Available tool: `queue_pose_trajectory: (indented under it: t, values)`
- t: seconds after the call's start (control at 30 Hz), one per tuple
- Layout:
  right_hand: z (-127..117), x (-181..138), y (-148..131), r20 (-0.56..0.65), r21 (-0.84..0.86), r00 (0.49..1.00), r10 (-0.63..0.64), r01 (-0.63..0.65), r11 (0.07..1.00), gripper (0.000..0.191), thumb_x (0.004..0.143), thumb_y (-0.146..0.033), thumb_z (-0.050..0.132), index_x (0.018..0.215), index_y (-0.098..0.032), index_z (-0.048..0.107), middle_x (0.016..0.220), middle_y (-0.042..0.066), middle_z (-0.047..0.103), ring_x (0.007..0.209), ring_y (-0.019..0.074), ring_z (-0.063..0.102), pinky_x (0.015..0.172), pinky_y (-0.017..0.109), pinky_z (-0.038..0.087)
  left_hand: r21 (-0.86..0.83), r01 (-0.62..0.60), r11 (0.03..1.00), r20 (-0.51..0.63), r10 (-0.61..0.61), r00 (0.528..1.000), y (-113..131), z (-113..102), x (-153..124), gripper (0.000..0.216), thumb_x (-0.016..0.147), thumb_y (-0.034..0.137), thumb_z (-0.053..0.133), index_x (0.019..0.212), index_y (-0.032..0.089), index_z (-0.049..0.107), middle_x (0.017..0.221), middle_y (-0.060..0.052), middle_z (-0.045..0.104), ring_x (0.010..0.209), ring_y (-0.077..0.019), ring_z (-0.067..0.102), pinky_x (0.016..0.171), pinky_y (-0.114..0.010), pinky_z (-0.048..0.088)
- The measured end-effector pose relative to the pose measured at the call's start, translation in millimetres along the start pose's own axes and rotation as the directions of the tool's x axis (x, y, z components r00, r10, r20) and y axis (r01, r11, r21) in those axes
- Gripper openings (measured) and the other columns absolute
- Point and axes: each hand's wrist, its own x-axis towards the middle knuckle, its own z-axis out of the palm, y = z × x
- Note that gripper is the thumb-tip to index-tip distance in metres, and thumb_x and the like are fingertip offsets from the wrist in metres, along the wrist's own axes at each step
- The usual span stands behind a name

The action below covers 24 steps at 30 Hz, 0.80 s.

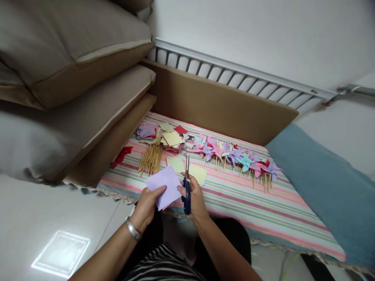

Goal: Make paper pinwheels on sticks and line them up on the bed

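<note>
My left hand is closed on a lilac paper square, thumb on top; a bit of pink paper peeks out beneath it. Scissors with dark blue handles are in my right hand, blades pointing away from me. The right thumb also touches the lilac square's right edge. Just beyond lie pale yellow-green paper squares on the striped cloth. A bundle of thin wooden sticks rests to the left of them, with stacked coloured paper squares behind.
Finished paper pinwheels on sticks lie in a row to the right. Big grey-brown cushions are piled at the left. A brown board stands along the back, and a blue pad borders the right side.
</note>
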Motion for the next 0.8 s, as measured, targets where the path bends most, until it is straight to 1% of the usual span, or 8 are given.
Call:
queue_pose_trajectory:
  t: [0.07, 0.17, 0.3, 0.4, 0.53, 0.6, 0.7, 0.8]
  values:
    - [-4.9, -1.1, -0.1, 0.023, -0.017, 1.000, 0.003, -0.003, 1.000, 0.051, 0.060, -0.022, 0.072, 0.108, -0.023, 0.058, 0.073, -0.004, 0.057, 0.063, 0.0115, 0.054, 0.061, 0.024, 0.044, 0.058, 0.009, 0.998, 0.010, -0.009, 1.000, 5.5, -5.0, -2.3, 0.044, 0.056, 0.022, 0.077, 0.097, 0.010, 0.066, 0.090, -0.012, 0.072, 0.083, -0.0253, 0.066, 0.078, -0.034, 0.050]
    - [-16.5, -3.1, -1.2, 0.016, -0.011, 1.000, 0.007, -0.007, 1.000, 0.052, 0.060, -0.025, 0.073, 0.109, -0.021, 0.056, 0.071, -0.003, 0.059, 0.063, 0.0131, 0.056, 0.059, 0.025, 0.044, 0.117, 0.011, 0.993, 0.025, -0.014, 1.000, 6.8, -8.6, -6.8, 0.042, 0.055, 0.022, 0.077, 0.095, 0.011, 0.067, 0.089, -0.011, 0.072, 0.079, -0.0242, 0.067, 0.074, -0.033, 0.051]
    - [-42.0, -8.7, -9.1, 0.011, -0.004, 1.000, -0.005, 0.005, 1.000, 0.053, 0.062, -0.026, 0.073, 0.111, -0.021, 0.054, 0.078, 0.000, 0.065, 0.071, 0.0150, 0.060, 0.064, 0.026, 0.045, 0.185, 0.049, 0.981, 0.094, -0.067, 0.993, -2.1, 0.4, -11.1, 0.037, 0.056, 0.022, 0.076, 0.091, 0.011, 0.068, 0.090, -0.011, 0.072, 0.077, -0.0226, 0.067, 0.073, -0.031, 0.051]
    - [-64.1, -15.8, -18.5, -0.005, -0.005, 0.999, -0.045, 0.045, 0.999, 0.053, 0.062, -0.021, 0.072, 0.111, -0.022, 0.053, 0.079, 0.000, 0.065, 0.071, 0.0140, 0.060, 0.063, 0.024, 0.045, 0.215, 0.072, 0.974, 0.148, -0.105, 0.983, -15.1, 17.9, -13.3, 0.040, 0.056, 0.021, 0.077, 0.093, 0.012, 0.068, 0.089, -0.011, 0.072, 0.076, -0.0229, 0.067, 0.073, -0.032, 0.051]
    - [-92.6, -24.0, -23.5, -0.022, 0.037, 1.000, -0.017, 0.018, 0.999, 0.054, 0.059, -0.016, 0.070, 0.110, -0.024, 0.055, 0.072, -0.005, 0.060, 0.056, 0.0095, 0.053, 0.050, 0.020, 0.041, 0.252, 0.117, 0.961, 0.215, -0.173, 0.961, -39.0, 45.7, -15.8, 0.044, 0.055, 0.022, 0.077, 0.097, 0.012, 0.068, 0.091, -0.012, 0.072, 0.078, -0.0248, 0.067, 0.076, -0.035, 0.051]
    - [-105.9, -25.8, -21.2, -0.028, 0.073, 1.000, -0.009, 0.011, 0.997, 0.052, 0.058, -0.014, 0.067, 0.107, -0.024, 0.057, 0.069, -0.006, 0.058, 0.053, 0.0089, 0.051, 0.048, 0.020, 0.040, 0.261, 0.140, 0.955, 0.244, -0.206, 0.948, -52.3, 56.6, -16.2, 0.044, 0.056, 0.023, 0.078, 0.098, 0.013, 0.068, 0.094, -0.013, 0.071, 0.079, -0.0249, 0.067, 0.078, -0.036, 0.051]
    - [-122.2, -25.3, -15.8, -0.098, 0.086, 0.995, -0.002, 0.011, 0.996, 0.052, 0.056, -0.015, 0.066, 0.107, -0.024, 0.057, 0.074, -0.004, 0.061, 0.058, 0.0119, 0.055, 0.051, 0.022, 0.043, 0.246, 0.202, 0.948, 0.282, -0.270, 0.921, -70.8, 65.5, -13.8, 0.041, 0.060, 0.023, 0.077, 0.098, 0.012, 0.067, 0.095, -0.013, 0.071, 0.081, -0.0241, 0.067, 0.079, -0.035, 0.052]
    - [-130.8, -20.9, -11.3, -0.186, 0.040, 0.982, -0.039, 0.047, 0.998, 0.053, 0.057, -0.018, 0.069, 0.108, -0.021, 0.056, 0.085, 0.000, 0.065, 0.068, 0.0149, 0.058, 0.059, 0.025, 0.046, 0.230, 0.299, 0.926, 0.289, -0.359, 0.888, -84.6, 65.1, -7.2, 0.039, 0.066, 0.028, 0.073, 0.100, 0.011, 0.066, 0.095, -0.014, 0.070, 0.080, -0.0229, 0.067, 0.069, -0.031, 0.055]
